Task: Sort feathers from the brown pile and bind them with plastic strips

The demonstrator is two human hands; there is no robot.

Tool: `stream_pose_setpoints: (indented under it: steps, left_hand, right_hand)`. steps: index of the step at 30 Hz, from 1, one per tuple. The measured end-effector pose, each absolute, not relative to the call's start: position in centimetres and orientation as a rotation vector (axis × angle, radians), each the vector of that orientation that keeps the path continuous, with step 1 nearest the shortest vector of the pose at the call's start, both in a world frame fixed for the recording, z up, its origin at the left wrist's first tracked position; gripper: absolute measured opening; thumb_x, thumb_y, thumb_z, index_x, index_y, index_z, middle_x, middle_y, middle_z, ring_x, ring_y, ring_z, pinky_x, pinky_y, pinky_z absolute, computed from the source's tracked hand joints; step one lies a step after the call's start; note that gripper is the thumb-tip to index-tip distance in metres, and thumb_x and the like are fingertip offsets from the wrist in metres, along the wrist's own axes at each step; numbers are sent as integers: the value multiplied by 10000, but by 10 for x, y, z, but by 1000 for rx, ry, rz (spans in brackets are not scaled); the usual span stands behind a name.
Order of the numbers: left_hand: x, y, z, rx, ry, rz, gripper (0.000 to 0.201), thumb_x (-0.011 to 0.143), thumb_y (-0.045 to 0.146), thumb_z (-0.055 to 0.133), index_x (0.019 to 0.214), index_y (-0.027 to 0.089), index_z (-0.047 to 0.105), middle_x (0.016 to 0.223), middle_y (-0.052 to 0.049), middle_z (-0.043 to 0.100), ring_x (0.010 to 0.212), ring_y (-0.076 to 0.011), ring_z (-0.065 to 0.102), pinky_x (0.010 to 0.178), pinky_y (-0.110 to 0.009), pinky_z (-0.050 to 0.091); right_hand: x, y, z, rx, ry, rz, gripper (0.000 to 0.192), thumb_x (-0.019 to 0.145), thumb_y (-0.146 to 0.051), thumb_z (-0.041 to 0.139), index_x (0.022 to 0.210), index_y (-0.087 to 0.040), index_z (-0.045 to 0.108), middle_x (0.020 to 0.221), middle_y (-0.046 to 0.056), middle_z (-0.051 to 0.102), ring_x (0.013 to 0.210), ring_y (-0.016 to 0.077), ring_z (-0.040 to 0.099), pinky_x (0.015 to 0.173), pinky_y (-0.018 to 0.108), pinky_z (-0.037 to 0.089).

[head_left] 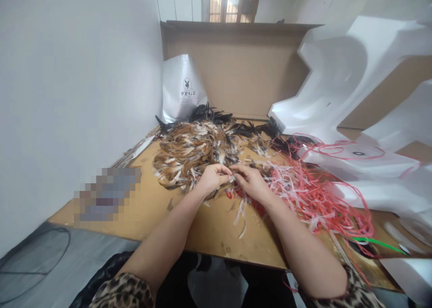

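Note:
Both hands meet at the front of a large heap of brown and white feathers on the table. My left hand pinches with thumb and forefinger at something too small to make out. Close beside it, my right hand also has its fingers pressed together around something I cannot name. Thin white strips hang or lie just below the hands. To the right spreads a tangle of red and white ribbon strips. Black feathers lie along the back of the heap.
A silver PPGZ bag stands at the back left against a cardboard panel. White foam pieces fill the right side. A green strip lies at the right front of the wooden table. A cable lies on the floor.

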State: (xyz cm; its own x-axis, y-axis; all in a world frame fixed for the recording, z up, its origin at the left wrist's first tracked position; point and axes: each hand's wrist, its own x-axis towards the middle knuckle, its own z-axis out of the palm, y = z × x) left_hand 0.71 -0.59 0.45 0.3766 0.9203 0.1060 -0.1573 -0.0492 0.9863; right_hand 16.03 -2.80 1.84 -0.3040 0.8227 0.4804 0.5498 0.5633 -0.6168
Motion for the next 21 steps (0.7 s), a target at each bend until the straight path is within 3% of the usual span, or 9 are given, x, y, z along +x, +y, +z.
stream_pose_setpoints:
  steps: [7, 14, 21]
  left_hand:
    - [12, -3, -5, 1558, 953, 1242, 132, 599, 185, 590, 718, 132, 609, 614, -10, 570, 540, -77, 479, 524, -188, 378]
    - [9, -6, -5, 1764, 1104, 1306, 92, 658, 192, 556, 698, 169, 636, 702, -42, 609, 651, -132, 529, 625, -239, 412]
    - [7, -12, 3, 1973, 1095, 1369, 115, 699, 166, 511, 706, 177, 625, 697, -32, 585, 637, -117, 509, 623, -225, 391]
  right_hand:
    - [159, -28, 17, -1115, -1927, 471, 195, 735, -171, 470, 906, -188, 563, 739, 6, 639, 665, 128, 586, 643, 249, 441]
    - [159, -22, 9, -1152, -1848, 511, 220, 730, -216, 502, 930, -188, 588, 777, 26, 653, 692, 146, 600, 660, 277, 463]
    - [161, -21, 9, -1210, -1861, 544, 181, 739, -245, 508, 859, -199, 635, 793, 17, 660, 713, 149, 595, 682, 270, 452]
